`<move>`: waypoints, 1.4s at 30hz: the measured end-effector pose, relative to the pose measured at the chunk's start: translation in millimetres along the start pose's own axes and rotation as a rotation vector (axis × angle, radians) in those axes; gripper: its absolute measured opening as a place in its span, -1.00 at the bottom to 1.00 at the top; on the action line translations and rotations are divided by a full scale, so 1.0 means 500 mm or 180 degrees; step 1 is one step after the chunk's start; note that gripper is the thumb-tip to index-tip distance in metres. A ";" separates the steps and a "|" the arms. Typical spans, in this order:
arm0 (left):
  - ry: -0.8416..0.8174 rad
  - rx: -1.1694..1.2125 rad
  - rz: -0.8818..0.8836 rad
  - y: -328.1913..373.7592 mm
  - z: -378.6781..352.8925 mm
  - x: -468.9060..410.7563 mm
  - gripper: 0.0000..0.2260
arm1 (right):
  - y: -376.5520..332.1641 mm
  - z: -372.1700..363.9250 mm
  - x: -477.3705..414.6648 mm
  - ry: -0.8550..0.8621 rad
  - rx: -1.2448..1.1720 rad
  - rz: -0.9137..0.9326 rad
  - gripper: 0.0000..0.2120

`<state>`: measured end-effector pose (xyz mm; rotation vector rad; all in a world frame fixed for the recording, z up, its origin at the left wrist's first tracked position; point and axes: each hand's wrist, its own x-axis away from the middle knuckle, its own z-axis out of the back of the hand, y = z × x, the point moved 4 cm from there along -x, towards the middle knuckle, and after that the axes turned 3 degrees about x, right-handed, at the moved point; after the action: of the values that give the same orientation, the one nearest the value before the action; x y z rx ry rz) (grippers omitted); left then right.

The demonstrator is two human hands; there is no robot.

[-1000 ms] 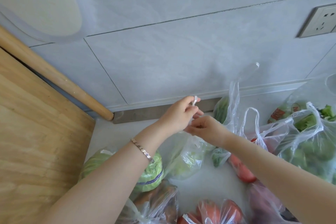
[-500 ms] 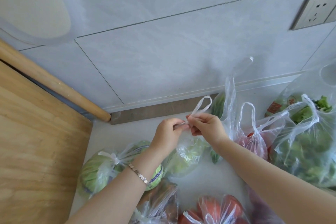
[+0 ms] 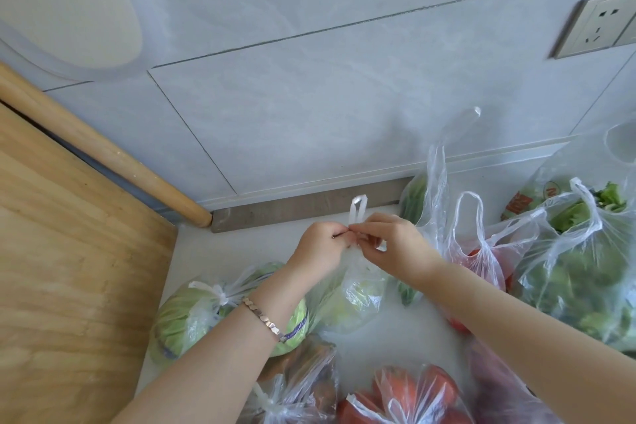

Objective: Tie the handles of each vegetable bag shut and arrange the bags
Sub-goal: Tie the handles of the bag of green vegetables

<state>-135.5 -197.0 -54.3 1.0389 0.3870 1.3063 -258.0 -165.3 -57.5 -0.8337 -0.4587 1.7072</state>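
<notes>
A clear plastic bag with a pale green vegetable sits on the white counter in the middle. My left hand and my right hand meet just above it, and both pinch its twisted handles. One handle loop sticks up between the fingers. Left of it lies a tied bag of cabbage. To the right stand untied bags: red vegetables and leafy greens.
A wooden board and a rolling pin lean at the left. More bags, tomatoes and a brown one, lie near the front. A tall bag of green pods stands by the tiled wall. A socket is at upper right.
My hands came down from above and closed together over the bag. A handle loop that was stretched out half a second ago now stands shorter and upright between my fingers.
</notes>
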 end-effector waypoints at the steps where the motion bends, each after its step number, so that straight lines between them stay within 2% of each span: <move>1: -0.0040 -0.0158 -0.0020 0.003 0.001 0.000 -0.81 | -0.002 0.000 0.001 -0.0049 0.0120 0.0120 -0.79; 7: -0.0082 -0.0513 -0.0181 0.017 0.005 0.005 -0.79 | -0.010 -0.004 -0.014 -0.0474 0.0415 0.0207 -0.78; 12: -0.0090 -0.0584 -0.0292 0.022 0.003 0.017 -0.82 | -0.003 0.002 -0.020 -0.0894 0.0280 -0.0005 -0.88; 16: 0.0107 -0.0786 -0.0688 0.024 -0.003 0.022 -0.78 | 0.013 0.008 -0.017 -0.0631 -0.0134 -0.0365 -0.91; 19: 0.0285 -0.0946 -0.1147 0.026 -0.007 0.021 -0.78 | 0.024 0.014 -0.011 -0.0445 -0.0406 -0.0859 -0.92; 21: 0.0550 -0.1395 -0.1522 0.031 -0.009 0.027 -0.74 | 0.032 0.014 -0.005 -0.0388 -0.0705 -0.1241 -0.93; 23: 0.0730 -0.1691 -0.1659 0.022 -0.019 0.031 -0.68 | 0.036 0.010 0.000 -0.0277 -0.1180 -0.1553 -0.97; 25: 0.0778 -0.1517 -0.1639 0.015 -0.026 0.034 -0.66 | 0.039 0.009 0.004 -0.0135 -0.1639 -0.1784 -0.88; 27: 0.0779 -0.1259 -0.1601 0.013 -0.022 0.036 -0.72 | 0.037 0.010 0.005 -0.0166 -0.1919 -0.1928 -0.82; 30: 0.0718 -0.0917 -0.1465 0.001 -0.012 0.033 -0.84 | 0.030 0.008 0.004 -0.0566 -0.2082 -0.2146 -0.82; 34: 0.0480 -0.0108 -0.0899 -0.014 -0.013 0.023 -0.87 | 0.024 0.002 0.011 -0.0921 -0.3215 -0.2426 -0.78; 36: 0.0319 0.0542 -0.0295 -0.021 -0.021 0.021 -0.86 | 0.023 0.007 0.013 -0.0880 -0.3002 -0.2181 -0.78; 38: 0.0161 0.1082 0.0153 -0.028 -0.033 0.023 -0.88 | 0.021 0.013 0.014 -0.0637 -0.2269 -0.1775 -0.82; 42: 0.0003 0.1488 0.0420 -0.030 -0.036 0.031 -0.90 | 0.008 0.016 0.010 -0.0338 -0.0465 -0.0625 -0.90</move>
<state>-135.7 -174.3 -71.2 1.4738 0.6538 1.3657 -267.2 -160.9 -56.4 -0.7774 -0.7213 1.5541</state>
